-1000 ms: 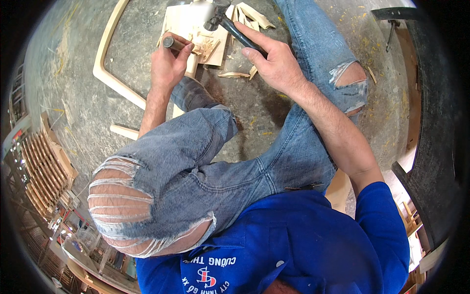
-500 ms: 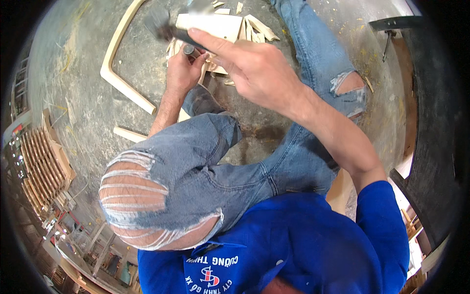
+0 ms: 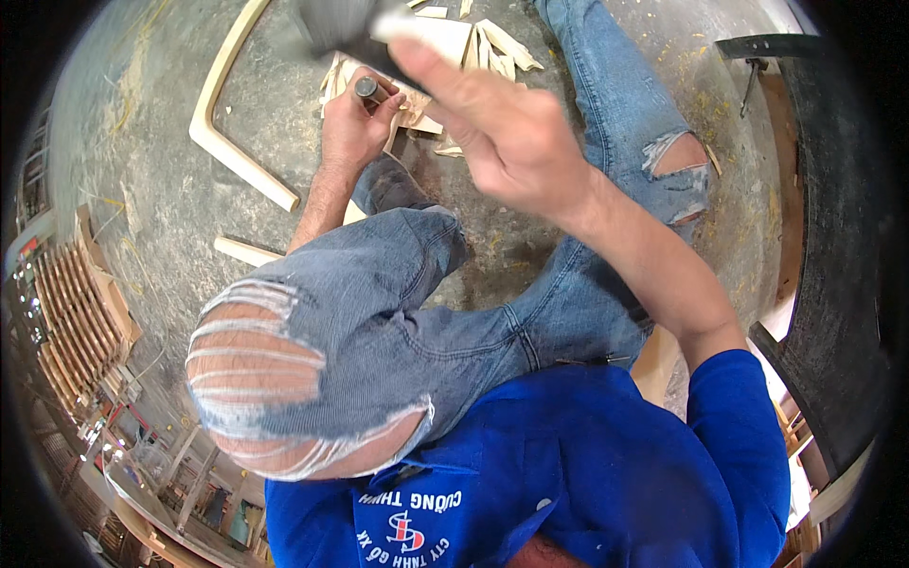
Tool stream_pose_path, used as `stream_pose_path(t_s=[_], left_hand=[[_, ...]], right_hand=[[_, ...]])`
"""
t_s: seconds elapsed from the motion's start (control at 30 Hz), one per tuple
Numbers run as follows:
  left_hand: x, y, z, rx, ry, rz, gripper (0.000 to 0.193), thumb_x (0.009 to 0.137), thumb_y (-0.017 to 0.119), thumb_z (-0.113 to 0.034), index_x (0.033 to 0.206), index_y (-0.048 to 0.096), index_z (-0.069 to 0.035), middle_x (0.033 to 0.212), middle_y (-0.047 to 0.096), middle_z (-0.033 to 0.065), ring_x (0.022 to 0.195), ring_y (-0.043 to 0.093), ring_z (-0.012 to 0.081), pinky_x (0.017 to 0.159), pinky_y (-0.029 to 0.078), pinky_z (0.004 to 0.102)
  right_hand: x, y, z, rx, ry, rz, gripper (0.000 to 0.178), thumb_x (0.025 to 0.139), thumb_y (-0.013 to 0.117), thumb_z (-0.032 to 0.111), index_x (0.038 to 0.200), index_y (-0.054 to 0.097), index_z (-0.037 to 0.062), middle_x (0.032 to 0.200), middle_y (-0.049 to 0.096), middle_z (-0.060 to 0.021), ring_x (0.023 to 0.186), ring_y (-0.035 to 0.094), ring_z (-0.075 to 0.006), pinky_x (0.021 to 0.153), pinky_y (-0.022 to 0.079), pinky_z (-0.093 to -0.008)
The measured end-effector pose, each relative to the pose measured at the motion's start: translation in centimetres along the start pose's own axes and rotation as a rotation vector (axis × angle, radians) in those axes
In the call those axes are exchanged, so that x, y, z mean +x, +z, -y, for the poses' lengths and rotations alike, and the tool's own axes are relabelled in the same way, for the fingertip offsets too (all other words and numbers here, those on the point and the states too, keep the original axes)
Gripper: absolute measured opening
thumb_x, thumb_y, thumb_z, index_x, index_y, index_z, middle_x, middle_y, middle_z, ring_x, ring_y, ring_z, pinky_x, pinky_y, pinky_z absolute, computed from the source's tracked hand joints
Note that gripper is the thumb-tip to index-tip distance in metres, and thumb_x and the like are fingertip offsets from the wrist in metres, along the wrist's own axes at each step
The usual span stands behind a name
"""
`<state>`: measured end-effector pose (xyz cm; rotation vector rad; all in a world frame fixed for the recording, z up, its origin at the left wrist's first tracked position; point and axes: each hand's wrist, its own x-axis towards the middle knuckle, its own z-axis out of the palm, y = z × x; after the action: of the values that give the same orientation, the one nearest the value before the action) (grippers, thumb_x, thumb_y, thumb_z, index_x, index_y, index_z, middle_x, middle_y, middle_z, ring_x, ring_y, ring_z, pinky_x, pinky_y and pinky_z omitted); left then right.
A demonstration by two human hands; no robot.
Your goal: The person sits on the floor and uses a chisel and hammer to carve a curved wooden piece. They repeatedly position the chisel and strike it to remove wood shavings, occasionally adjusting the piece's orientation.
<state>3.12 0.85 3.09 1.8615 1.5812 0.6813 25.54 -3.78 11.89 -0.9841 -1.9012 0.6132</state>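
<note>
My left hand (image 3: 352, 125) is wrapped round a chisel (image 3: 366, 88), its round metal end facing up. The lower end of the chisel is hidden behind the fingers, over pale wood (image 3: 415, 115) with a rough, cut surface. My right hand (image 3: 521, 142) grips a hammer (image 3: 346, 26) by its dark handle, the forefinger stretched along it. Motion blurs the dark hammer head, which hangs beyond the chisel's end, apart from it. A pale wooden board (image 3: 443, 38) lies partly hidden behind the hammer and my right hand.
Split wood pieces (image 3: 502, 49) lie beside the board. A bent wooden frame part (image 3: 237, 156) rests on the concrete floor at the left, with another wood strip (image 3: 244, 251) nearer. Stacked slats (image 3: 83, 308) stand far left. A dark curved panel (image 3: 833, 237) rises at the right.
The hammer has lifted away from the chisel's end and shifted a little to the right with my right hand. My left hand keeps its hold on the chisel almost unmoved.
</note>
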Motion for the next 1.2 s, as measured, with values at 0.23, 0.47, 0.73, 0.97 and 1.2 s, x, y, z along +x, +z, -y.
stream_pose_path(t_s=[0.23, 0.47, 0.73, 0.97, 1.2], left_hand=[[0.0, 0.6, 2.0, -0.085, 0.078, -0.065, 0.019, 0.093, 0.082, -0.013, 0.097, 0.066, -0.004, 0.083, 0.076, 0.0075, 0.077, 0.073, 0.0148, 0.071, 0.058, 0.0326], [-0.8, 1.6, 3.0, -0.067, -0.033, -0.026, 0.021, 0.091, 0.085, -0.013, 0.104, 0.070, -0.006, 0.084, 0.076, 0.0069, 0.078, 0.073, 0.0130, 0.074, 0.058, 0.0332], [0.0, 1.5, 4.7, -0.089, 0.055, -0.065, 0.021, 0.091, 0.085, -0.016, 0.097, 0.068, -0.005, 0.081, 0.076, 0.0068, 0.076, 0.071, 0.0117, 0.070, 0.058, 0.0320], [0.9, 0.7, 1.8, -0.358, 0.020, -0.020, 0.016, 0.096, 0.081, -0.012, 0.098, 0.068, -0.002, 0.086, 0.075, 0.0059, 0.083, 0.071, 0.0108, 0.071, 0.059, 0.0305], [1.4, -0.2, 1.0, -0.867, -0.078, 0.041, 0.036, 0.108, 0.066, -0.027, 0.079, 0.062, -0.006, 0.070, 0.055, 0.0016, 0.071, 0.056, 0.0134, 0.083, 0.052, 0.0329]], right_hand=[[2.4, -1.9, 0.9, 0.024, 0.019, -0.011, 0.057, 0.098, 0.068, 0.003, 0.151, 0.059, 0.0189, 0.130, 0.073, -0.0170, 0.086, 0.078, -0.0252, 0.075, 0.065, -0.0360], [1.0, -0.9, -0.6, -0.246, 0.123, 0.383, 0.052, 0.104, 0.060, 0.016, 0.155, 0.055, 0.0220, 0.109, 0.077, -0.0142, 0.080, 0.077, -0.0263, 0.067, 0.065, -0.0391], [0.6, -1.1, -0.9, -0.355, 0.062, 0.391, 0.058, 0.103, 0.064, 0.014, 0.158, 0.050, 0.0235, 0.091, 0.075, -0.0120, 0.065, 0.072, -0.0255, 0.062, 0.064, -0.0377], [0.1, -2.3, -2.9, -0.063, 0.195, 0.095, 0.054, 0.106, 0.061, 0.015, 0.158, 0.051, 0.0226, 0.110, 0.078, -0.0138, 0.075, 0.075, -0.0185, 0.068, 0.064, -0.0349], [-2.6, -1.7, -4.6, 0.101, 0.530, 0.144, 0.054, 0.107, 0.061, 0.020, 0.159, 0.049, 0.0230, 0.108, 0.076, -0.0120, 0.081, 0.072, -0.0163, 0.080, 0.060, -0.0353]])
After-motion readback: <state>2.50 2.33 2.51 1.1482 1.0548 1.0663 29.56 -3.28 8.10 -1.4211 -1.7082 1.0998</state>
